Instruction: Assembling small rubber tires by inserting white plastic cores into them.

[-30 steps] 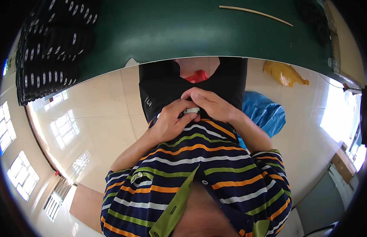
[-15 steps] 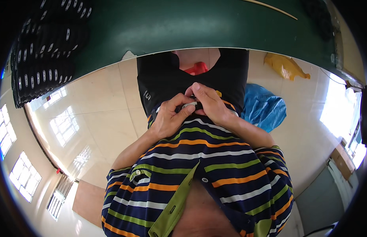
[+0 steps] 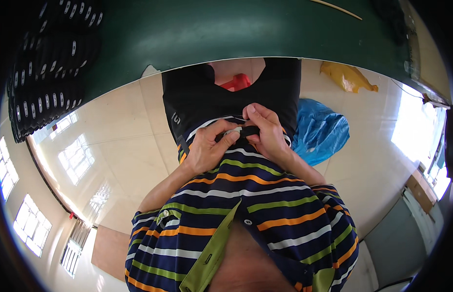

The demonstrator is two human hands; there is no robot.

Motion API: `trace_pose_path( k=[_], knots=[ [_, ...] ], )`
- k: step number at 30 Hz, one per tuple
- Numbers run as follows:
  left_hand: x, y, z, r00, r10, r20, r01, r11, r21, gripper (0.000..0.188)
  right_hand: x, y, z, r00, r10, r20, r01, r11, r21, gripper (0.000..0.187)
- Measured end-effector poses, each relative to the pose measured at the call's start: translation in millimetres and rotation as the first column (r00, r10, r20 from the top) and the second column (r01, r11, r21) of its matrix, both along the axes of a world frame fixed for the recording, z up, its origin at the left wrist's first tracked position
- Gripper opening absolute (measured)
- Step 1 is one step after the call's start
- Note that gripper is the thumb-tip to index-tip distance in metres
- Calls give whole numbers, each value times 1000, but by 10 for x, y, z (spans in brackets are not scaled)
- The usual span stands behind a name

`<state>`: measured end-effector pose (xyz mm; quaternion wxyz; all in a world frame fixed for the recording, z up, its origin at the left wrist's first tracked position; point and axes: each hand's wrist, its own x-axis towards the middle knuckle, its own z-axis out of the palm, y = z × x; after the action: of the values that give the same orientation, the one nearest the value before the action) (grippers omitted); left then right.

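Note:
My left hand and my right hand meet in front of my waist, above my lap. Between them is a short black strap-like piece with a small whitish part at its left end. The thumb and forefinger of my left hand pinch the whitish part. My right hand's curled fingers grip the black end. Its exact kind is too small to make out, and the fingers hide much of it.
A green-topped table stands in front of me. Stacked black pieces with white tags fill its left end; a thin wooden stick lies at its far side. On the floor to the right are a blue plastic bag and a yellow one.
My right hand has moved slightly right, away from the left, so more of the black strap-like piece shows between them. The whole view has shifted a little.

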<state>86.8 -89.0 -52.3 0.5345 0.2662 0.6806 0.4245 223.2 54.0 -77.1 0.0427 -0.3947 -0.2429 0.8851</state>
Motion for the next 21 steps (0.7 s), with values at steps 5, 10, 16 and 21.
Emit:
trace_pose_path(
  k=[5, 10, 16, 21],
  knots=[
    [-16, 30, 8, 992, -34, -123, 46, 994, 97, 22, -15, -32, 23, 998, -45, 48, 44, 999, 11, 22],
    [-41, 30, -9, 992, -33, -123, 47, 992, 113, 21, -24, -19, 34, 996, -87, -15, 86, 996, -25, 13],
    [-83, 41, -34, 981, -66, -184, 96, 982, 160, 21, -55, 21, 102, 996, -85, 14, 86, 994, -64, 8],
    [-109, 70, -80, 968, -104, -230, 152, 968, 201, 20, -25, 2, 88, 999, 8, 38, -10, 998, 66, 18]
  ],
)
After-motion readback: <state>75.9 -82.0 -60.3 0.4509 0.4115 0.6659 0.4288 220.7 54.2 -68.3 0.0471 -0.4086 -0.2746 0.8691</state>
